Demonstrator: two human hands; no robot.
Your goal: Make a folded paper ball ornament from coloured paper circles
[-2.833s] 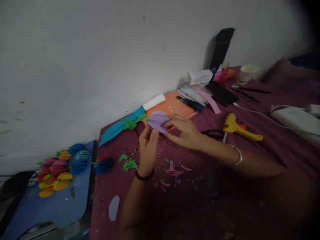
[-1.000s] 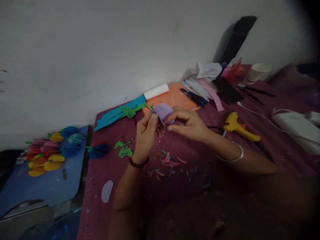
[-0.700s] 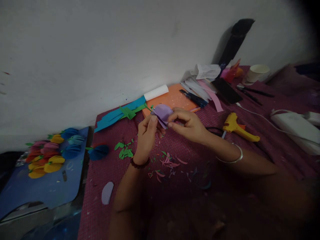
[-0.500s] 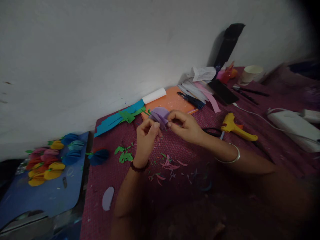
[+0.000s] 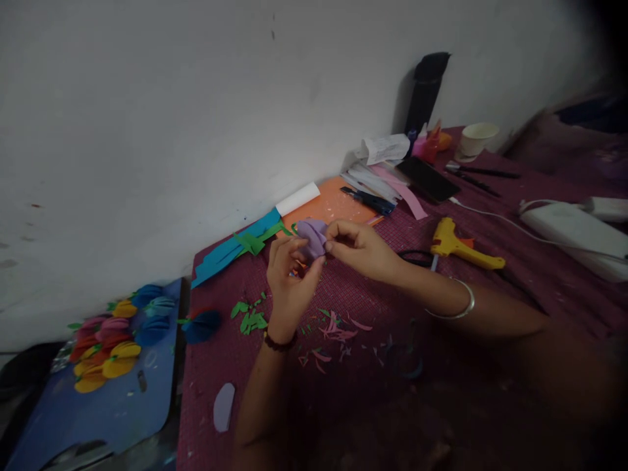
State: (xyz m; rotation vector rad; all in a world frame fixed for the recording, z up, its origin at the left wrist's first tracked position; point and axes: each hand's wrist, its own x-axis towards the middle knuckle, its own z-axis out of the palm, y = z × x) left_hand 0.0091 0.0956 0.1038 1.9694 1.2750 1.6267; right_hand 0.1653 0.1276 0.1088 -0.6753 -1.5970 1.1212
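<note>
Both my hands hold a lilac folded paper piece [image 5: 311, 234] above the maroon cloth. My left hand [image 5: 289, 282] pinches it from below with fingers curled; a dark bead bracelet circles that wrist. My right hand [image 5: 360, 249] pinches its right edge between thumb and fingertips and wears a silver bangle. An orange sheet [image 5: 332, 206] lies just behind the paper piece.
Green scraps [image 5: 250, 319] and pink scraps [image 5: 337, 332] litter the cloth. A yellow glue gun [image 5: 458, 245], black scissors [image 5: 417, 257], a phone [image 5: 428, 178], a paper cup [image 5: 474, 138] and a white box [image 5: 575, 229] lie right. Finished paper flowers [image 5: 115, 333] sit on a blue sheet left; a lilac cut-out [image 5: 224, 407] lies near.
The lilac paper has been folded smaller and gathered between both hands. My left fingers have curled tighter under it. The view has shifted slightly.
</note>
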